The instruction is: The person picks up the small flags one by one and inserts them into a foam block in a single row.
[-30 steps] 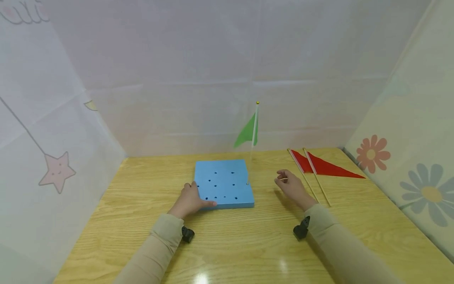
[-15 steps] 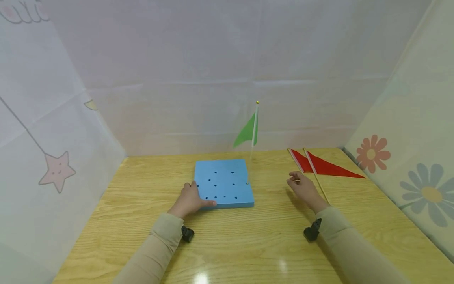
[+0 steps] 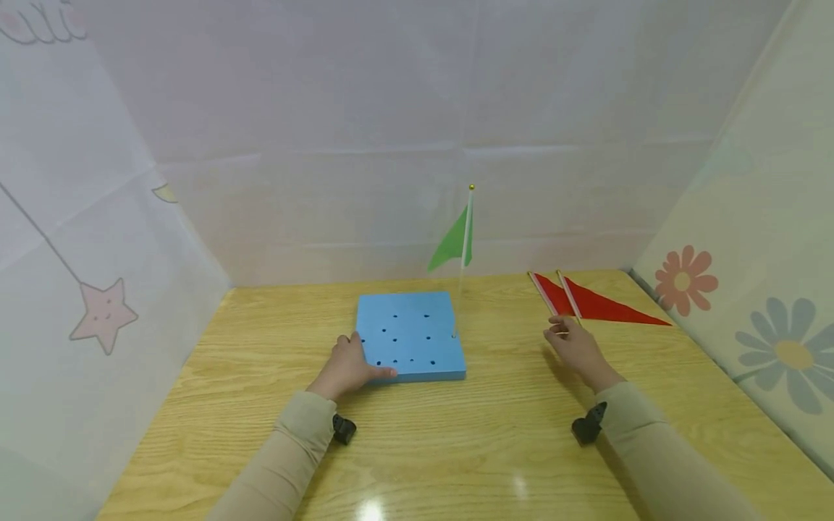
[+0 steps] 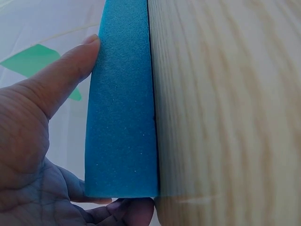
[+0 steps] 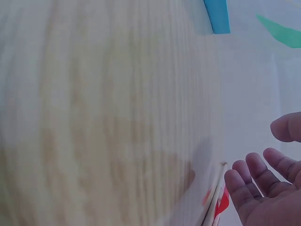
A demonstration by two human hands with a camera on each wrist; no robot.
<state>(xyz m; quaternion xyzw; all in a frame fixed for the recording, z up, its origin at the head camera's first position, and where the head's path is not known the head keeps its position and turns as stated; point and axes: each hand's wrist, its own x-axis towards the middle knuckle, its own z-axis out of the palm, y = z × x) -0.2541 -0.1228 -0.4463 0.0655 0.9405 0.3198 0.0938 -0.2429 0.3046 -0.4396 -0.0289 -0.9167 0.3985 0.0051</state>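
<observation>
A square blue foam block with several small holes lies on the wooden table. My left hand holds its near left corner; in the left wrist view the thumb is on the upper edge of the block and fingers bend round its end. A green pennant flag stands upright in the block's right edge. Two red pennant flags lie on the table at the right. Over their sticks hovers my right hand, holding nothing; in the right wrist view its fingers are spread loosely beside the sticks.
White cloth walls with printed pictures enclose the table at the back and both sides. The upright green flag rises between the two hands, in front of the back wall.
My right hand has moved to the right, from beside the block to over the red flags' sticks. The left hand, block and flags have stayed in place.
</observation>
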